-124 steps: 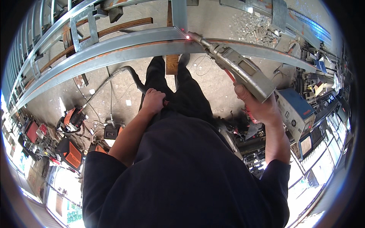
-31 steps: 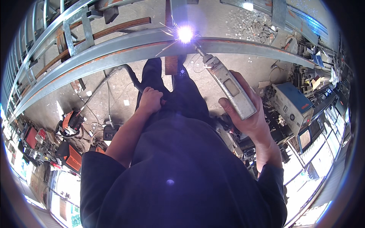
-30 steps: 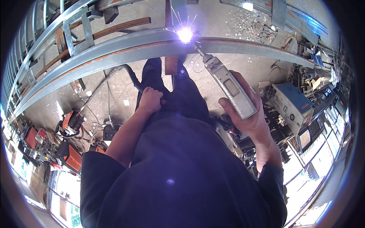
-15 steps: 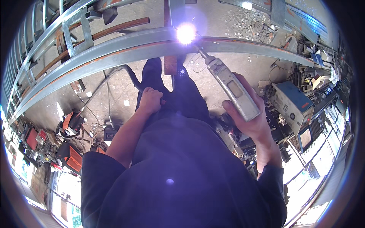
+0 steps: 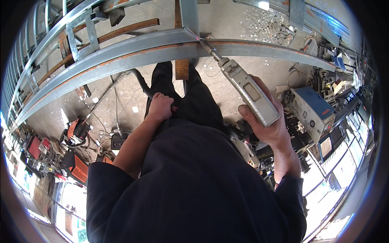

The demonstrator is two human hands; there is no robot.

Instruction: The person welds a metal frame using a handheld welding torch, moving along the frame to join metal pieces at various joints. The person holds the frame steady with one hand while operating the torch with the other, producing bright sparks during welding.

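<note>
My right hand [image 5: 263, 117] is wrapped round a grey, boxy welding gun [image 5: 249, 93], thumb on its near side. The gun's narrow nozzle points up and left, with its tip close to the joint of two steel tubes. One is a long grey tube [image 5: 137, 48] running across in front of me; the other is an upright tube [image 5: 189, 18] meeting it from the far side. A small reddish spot glows at that joint. My left hand [image 5: 161, 107] is closed at my thigh, with a bit of red showing beside the fingers; what it holds is mostly hidden.
A rusty flat bar [image 5: 182, 69] passes under the long tube. Steel framing [image 5: 81, 38] stands at the far left. Cables [image 5: 115, 97] and orange-black machines [image 5: 75, 167] lie at left. A blue-grey machine box [image 5: 312, 109] and scrap stand at right; rubble [image 5: 267, 30] lies beyond.
The bright arc at the joint has gone out, leaving a small reddish spot. The gun and my right hand have shifted very slightly; my left hand has stayed put.
</note>
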